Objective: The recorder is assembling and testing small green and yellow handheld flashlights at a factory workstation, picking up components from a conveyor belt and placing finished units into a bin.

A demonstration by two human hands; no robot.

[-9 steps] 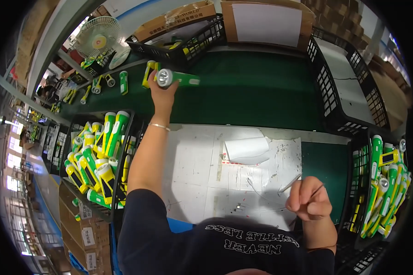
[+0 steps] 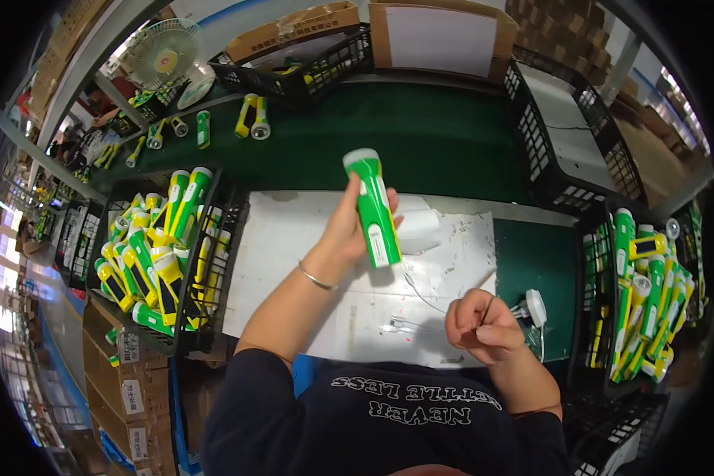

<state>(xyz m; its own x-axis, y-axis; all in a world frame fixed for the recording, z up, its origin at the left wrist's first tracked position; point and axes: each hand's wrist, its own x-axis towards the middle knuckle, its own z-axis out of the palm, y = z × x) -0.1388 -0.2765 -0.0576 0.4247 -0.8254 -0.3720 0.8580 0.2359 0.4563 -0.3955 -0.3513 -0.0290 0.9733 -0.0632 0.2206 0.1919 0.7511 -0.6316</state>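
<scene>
A green and yellow flashlight (image 2: 373, 208) is in my left hand (image 2: 347, 226), whose fingers wrap round its body. Its pale head points away from me, and it is above the white work surface (image 2: 285, 262). My right hand (image 2: 484, 327) is closed in a pinch on a thin dark rod (image 2: 486, 308), most of it hidden by the fingers. Beside that hand lie a thin white cable (image 2: 424, 297) and a white plug-like block (image 2: 536, 308) with a cord.
Black crates full of flashlights stand at left (image 2: 184, 313) and right (image 2: 611, 238). Two flashlights (image 2: 259, 123) lie on the green bench top (image 2: 444, 135). Farther back are a black crate (image 2: 333, 70), a cardboard box (image 2: 444, 36) and a crate with white sheets (image 2: 567, 151).
My left hand has come back from the far left of the bench to above the white surface, bringing a flashlight. The flashlight has turned lengthwise. My right hand still pinches the rod.
</scene>
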